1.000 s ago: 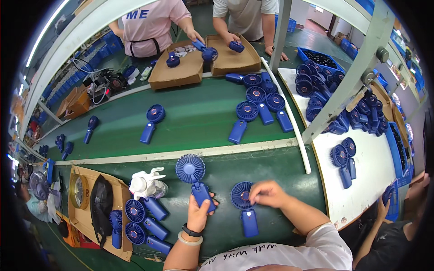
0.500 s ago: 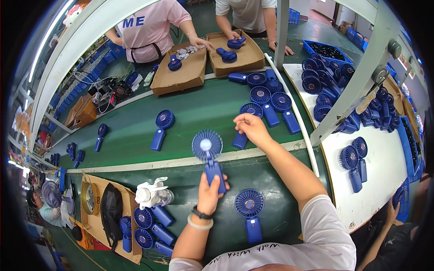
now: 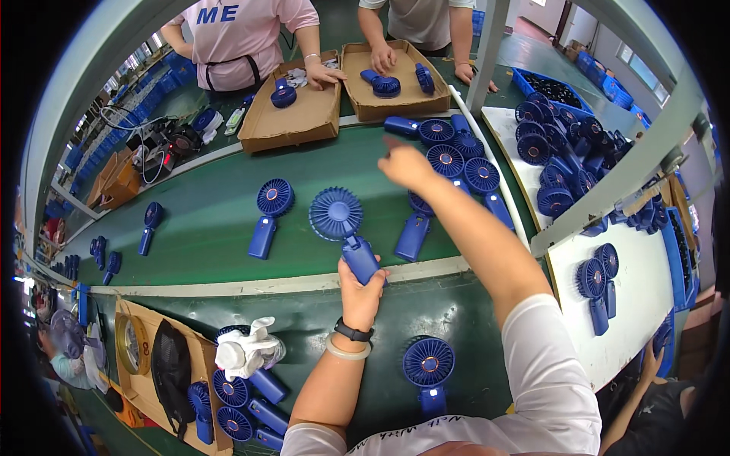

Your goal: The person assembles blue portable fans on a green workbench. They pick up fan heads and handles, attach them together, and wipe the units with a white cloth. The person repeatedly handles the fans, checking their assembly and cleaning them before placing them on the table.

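My left hand [image 3: 360, 290] is closed around the handle of a blue handheld fan [image 3: 336, 215], whose round head is raised over the near edge of the green conveyor belt [image 3: 205, 220]. My right hand [image 3: 407, 164] reaches over the belt, holding nothing; one finger points out, slightly blurred, and the others are curled. Right of it lies a cluster of fans [image 3: 445, 161], partly hidden by my forearm. Another fan [image 3: 272, 197] lies on the belt left of the held one. Near my body, one more fan [image 3: 428, 362] lies on the green tabletop.
Two cardboard trays [image 3: 293, 137] with fans stand across the belt, where two people work. A white board [image 3: 635, 270] at right carries piled fans, beside a metal post [image 3: 608, 205]. At lower left are a white-topped bottle [image 3: 247, 348], several fans and a cardboard box [image 3: 135, 378].
The held fan has tilted and turned, and my left hand has moved up toward the belt. My right hand has shifted slightly left and farther out. Across the belt, a person has put down a fan.
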Available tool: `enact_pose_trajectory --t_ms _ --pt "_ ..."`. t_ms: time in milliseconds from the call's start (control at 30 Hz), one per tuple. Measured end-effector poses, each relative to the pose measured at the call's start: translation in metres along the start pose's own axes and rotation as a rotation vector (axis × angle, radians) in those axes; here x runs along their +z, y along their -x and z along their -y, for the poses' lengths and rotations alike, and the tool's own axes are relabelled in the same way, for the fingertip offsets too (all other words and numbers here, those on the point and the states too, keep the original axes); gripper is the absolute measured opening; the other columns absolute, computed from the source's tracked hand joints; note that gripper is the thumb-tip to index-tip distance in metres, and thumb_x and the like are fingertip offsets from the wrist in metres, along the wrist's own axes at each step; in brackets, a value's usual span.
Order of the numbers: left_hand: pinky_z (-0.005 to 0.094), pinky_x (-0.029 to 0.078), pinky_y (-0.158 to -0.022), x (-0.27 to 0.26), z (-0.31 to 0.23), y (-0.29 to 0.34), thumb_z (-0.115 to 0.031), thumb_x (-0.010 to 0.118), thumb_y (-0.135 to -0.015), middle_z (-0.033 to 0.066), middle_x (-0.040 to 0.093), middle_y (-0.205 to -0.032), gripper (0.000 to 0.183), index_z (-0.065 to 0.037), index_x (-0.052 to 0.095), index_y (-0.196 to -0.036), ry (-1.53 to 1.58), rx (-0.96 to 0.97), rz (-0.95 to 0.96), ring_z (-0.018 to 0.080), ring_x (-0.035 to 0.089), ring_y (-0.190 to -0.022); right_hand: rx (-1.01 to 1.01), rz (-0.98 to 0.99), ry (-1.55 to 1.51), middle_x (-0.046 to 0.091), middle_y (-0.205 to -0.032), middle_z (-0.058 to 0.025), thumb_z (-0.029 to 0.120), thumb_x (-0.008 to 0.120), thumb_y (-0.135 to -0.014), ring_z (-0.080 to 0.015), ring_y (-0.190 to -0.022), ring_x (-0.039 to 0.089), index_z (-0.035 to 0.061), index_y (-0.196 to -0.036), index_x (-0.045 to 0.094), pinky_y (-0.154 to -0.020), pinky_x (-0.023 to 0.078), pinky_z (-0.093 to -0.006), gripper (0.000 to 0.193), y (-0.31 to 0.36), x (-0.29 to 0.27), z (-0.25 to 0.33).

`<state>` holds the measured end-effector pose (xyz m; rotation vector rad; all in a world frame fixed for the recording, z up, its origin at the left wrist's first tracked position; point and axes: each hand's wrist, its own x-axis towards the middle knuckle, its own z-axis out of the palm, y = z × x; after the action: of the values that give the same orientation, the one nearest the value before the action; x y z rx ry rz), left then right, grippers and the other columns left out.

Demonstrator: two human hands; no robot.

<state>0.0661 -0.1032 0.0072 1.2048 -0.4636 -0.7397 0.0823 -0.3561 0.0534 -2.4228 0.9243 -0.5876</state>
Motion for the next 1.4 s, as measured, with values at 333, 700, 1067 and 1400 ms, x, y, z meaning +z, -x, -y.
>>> enact_pose_trajectory --t_ms 333,700,1067,1400 --pt "0.0174 0.039 -0.043 -0.005 0.004 -0.002 -0.024 0.043 -0.097 0.0076 0.059 -0.094 0.025 -0.006 0.04 -0.115 -0.024 0.015 0.119 0.0101 0.06 -0.068 -0.161 -0.065 0.062 0.063 -0.096 -0.0222 0.017 0.058 -0.076 -0.0356 -0.087 0.063 -0.0008 -0.098 0.063 -0.079 0.051 -0.0409 0.029 -0.07 -0.004 0.013" --pt "0.0168 0.039 -0.042 -0.006 -0.001 -0.003 -0.019 0.052 -0.093 0.006 0.059 -0.093 0.028 -0.007 0.041 -0.116 0.027 -0.05 0.1 0.0097 0.06 -0.067 -0.025 0.1 0.529 0.045 -0.126 -0.0199 0.037 0.063 -0.08 -0.0352 -0.093 0.057 0.0135 -0.113 0.06 -0.074 0.052 -0.0411 0.04 0.126 -0.015 0.016" --pt "0.0187 0.042 -0.046 -0.004 0.0 -0.003 -0.009 0.06 -0.086 0.0045 0.058 -0.097 0.038 -0.008 0.039 -0.117 0.055 0.048 0.117 0.0104 0.06 -0.072 -0.048 -0.245 -0.137 0.031 -0.13 -0.0229 0.009 0.067 -0.067 -0.0395 -0.1 0.053 0.0076 -0.11 0.05 -0.085 0.048 -0.0405 0.046 0.155 0.005 -0.016" --pt "0.0185 0.038 -0.043 -0.008 -0.002 0.0 -0.032 0.036 -0.099 0.0077 0.059 -0.089 0.031 -0.006 0.042 -0.115 0.014 0.034 0.201 0.0116 0.06 -0.065 -0.146 -0.111 -0.095 0.033 -0.127 -0.0183 -0.006 0.062 -0.063 -0.0353 -0.109 0.05 0.006 -0.116 0.048 -0.087 0.047 -0.038 0.057 0.267 -0.068 -0.015"
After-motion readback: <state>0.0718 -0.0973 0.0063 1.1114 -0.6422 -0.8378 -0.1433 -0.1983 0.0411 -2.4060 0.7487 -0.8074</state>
